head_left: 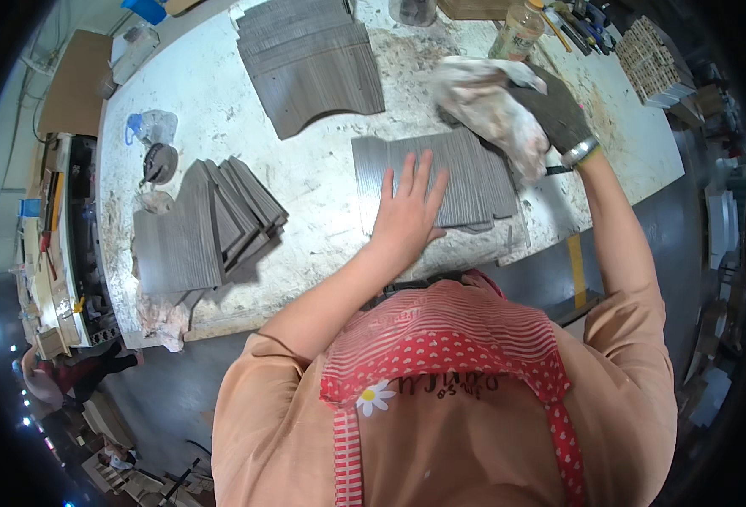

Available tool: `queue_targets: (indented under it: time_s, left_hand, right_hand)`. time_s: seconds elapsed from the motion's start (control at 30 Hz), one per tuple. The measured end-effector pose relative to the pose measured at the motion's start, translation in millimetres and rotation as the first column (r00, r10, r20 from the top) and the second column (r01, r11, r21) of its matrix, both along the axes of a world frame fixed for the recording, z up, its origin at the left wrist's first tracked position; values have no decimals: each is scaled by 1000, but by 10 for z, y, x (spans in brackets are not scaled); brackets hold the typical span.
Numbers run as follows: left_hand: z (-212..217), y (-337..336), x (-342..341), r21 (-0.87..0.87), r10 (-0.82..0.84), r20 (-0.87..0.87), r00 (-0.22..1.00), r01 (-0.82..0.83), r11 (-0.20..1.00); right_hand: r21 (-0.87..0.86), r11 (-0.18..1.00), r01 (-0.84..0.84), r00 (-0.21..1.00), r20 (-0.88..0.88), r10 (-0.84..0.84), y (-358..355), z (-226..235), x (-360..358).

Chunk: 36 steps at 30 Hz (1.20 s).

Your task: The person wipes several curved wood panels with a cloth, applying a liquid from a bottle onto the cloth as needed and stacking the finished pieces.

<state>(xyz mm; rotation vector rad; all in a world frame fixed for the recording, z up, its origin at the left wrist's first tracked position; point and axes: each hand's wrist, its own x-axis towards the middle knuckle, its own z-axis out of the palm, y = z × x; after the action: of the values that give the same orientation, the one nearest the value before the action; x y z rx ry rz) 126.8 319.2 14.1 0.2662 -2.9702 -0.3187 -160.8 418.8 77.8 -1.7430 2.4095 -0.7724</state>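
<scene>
My bare left hand (404,213) lies flat with its fingers spread on the top one of several grey wood-grain panels (468,182), fanned out near the table's front edge. A dark work glove covers my right hand (555,108), which is closed on a crumpled white rag (483,97) with pinkish stains. The rag hangs over the far right end of these panels and partly hides them. Farther back lies a larger fanned stack of similar panels (314,76) with a curved cut-out. More panels (179,241) lean over one another at the left.
The stained white table (305,186) carries a round dark tin (160,163) and a crumpled cloth (166,319) at the left. A plastic bottle (518,32) stands behind the rag. Hand tools (582,25) and stacked strips (653,63) sit at the far right.
</scene>
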Motion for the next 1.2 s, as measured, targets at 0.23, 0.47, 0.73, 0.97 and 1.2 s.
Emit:
queue_targets:
  time_s: [0.23, 0.47, 0.73, 0.97, 1.2]
  left_hand:
    - [496, -274, 92, -82, -136, -41, 990, 133, 988]
    - [938, -2020, -468, 331, 125, -33, 992, -107, 937]
    - [459, -2154, -659, -59, 125, -238, 963, -143, 988]
    - [-89, -294, -12, 181, -324, -171, 931, 353, 918]
    - [-243, -29, 281, 141, -290, -48, 956, 294, 945]
  right_hand:
    - [-263, 863, 431, 803, 548, -235, 606, 86, 43]
    - [-238, 840, 487, 759, 591, -273, 796, 21, 234]
    - [-210, 838, 503, 709, 655, -262, 959, -193, 327]
    - [-60, 907, 417, 787, 523, -327, 658, 2, 584]
    - [50, 974, -223, 951, -207, 229, 14, -730, 1118]
